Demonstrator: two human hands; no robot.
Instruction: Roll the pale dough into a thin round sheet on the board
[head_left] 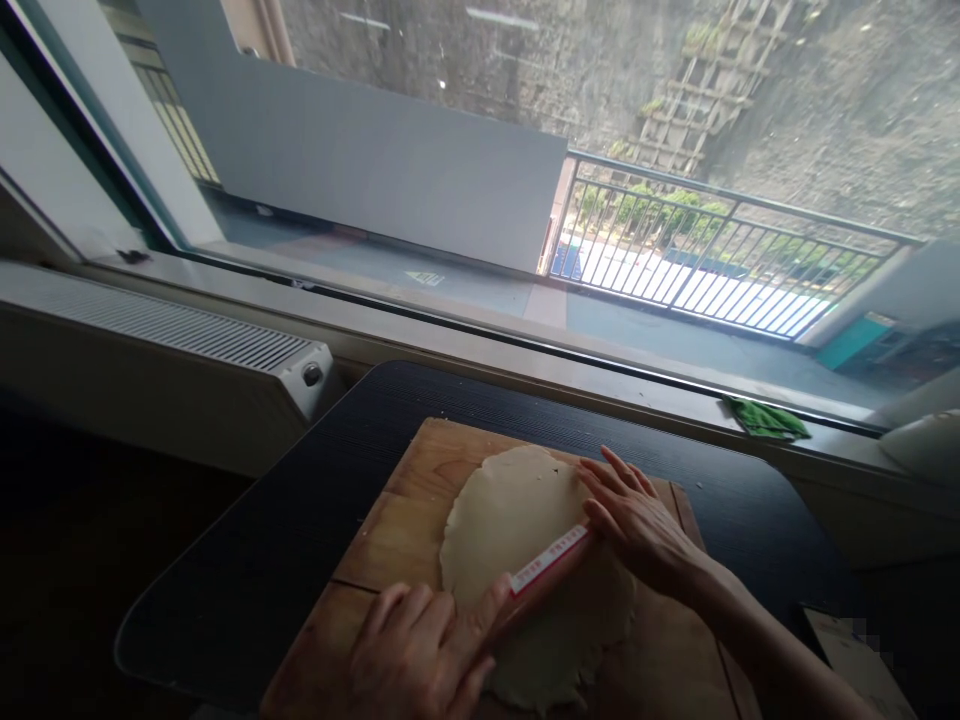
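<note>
A flat, roughly round sheet of dough point(525, 495) with a ragged edge lies on a wooden board point(416, 490). Across it, at a slant, is a rolling pin point(550, 563) bearing a white label with red print. My left hand point(427, 645) is closed over the pin's near left end, its fingers bent. At the far right end, my right hand point(641, 515) presses on the pin with its fingers stretched out and slightly apart over the dough's edge. My hands cover both ends of the pin.
The board rests on a dark table point(247, 560) with rounded corners. Behind it runs a window sill point(480, 335) with a green cloth point(766, 418) on it. A white radiator point(187, 340) stands left of the table. A pale flat object point(851, 650) is at lower right.
</note>
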